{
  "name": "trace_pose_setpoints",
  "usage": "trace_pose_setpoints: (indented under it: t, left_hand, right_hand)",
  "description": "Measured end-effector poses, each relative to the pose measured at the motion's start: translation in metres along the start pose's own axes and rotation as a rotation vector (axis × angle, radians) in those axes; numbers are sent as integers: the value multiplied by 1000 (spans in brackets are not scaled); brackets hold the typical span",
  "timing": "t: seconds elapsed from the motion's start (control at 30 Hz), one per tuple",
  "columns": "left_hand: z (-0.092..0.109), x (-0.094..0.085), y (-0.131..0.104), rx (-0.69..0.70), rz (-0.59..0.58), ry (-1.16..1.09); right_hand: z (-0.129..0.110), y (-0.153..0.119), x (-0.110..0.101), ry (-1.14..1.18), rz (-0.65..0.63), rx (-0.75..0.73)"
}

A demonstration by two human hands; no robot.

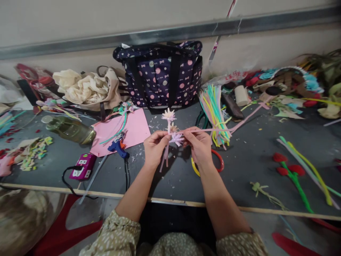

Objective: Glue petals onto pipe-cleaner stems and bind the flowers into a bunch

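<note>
Both hands meet above the middle of the dark table (170, 188). Pinched in my left hand (156, 147) is a small cluster of pale pink and lilac pipe-cleaner flowers (168, 114), its stems hanging down below the fingers. My right hand (198, 144) pinches a long pink pipe cleaner (246, 119) close beside the cluster; the strip reaches out to the right. Under my right hand lie scissors with red and yellow handles (220, 160), partly hidden by the wrist. A bundle of multicoloured pipe cleaners (215, 113) lies just beyond that hand.
A dark patterned bag (162, 76) stands at the back. To the left are pink paper (135, 128), a blue glue gun (119, 147), a bottle (69, 130) and a purple power strip (84, 166). Red-and-green pipe-cleaner flowers (294, 174) lie right.
</note>
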State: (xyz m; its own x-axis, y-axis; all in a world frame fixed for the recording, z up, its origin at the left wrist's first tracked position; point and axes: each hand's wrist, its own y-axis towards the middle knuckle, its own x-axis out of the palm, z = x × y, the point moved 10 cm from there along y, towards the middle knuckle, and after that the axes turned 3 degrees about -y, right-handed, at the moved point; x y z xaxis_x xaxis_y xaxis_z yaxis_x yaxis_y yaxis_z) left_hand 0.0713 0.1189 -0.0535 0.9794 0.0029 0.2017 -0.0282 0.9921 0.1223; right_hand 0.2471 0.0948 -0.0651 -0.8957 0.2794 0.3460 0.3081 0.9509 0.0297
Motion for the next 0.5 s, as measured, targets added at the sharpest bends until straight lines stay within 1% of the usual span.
trace_pose_setpoints:
  t: [0.1,0.2,0.27,0.33,0.43,0.5]
  left_hand:
    - [-8,2,0,-84,-8,-134]
    - [-20,8,-1,-195,-54,-257]
    - [-27,12,-2,-245,-82,-286]
    - [-29,13,-1,-246,-100,-260]
    - [-26,15,1,-195,-124,-183]
    - [-21,18,1,-148,-165,-121]
  right_hand:
    - [1,0,-2,3,20,9]
    - [1,0,-3,12,31,1]
    - [0,0,-4,-6,44,-23]
    - [-6,0,-7,-49,66,-80]
    - [-21,-5,-10,-168,115,-205]
    - [-30,-10,-10,-253,147,-269]
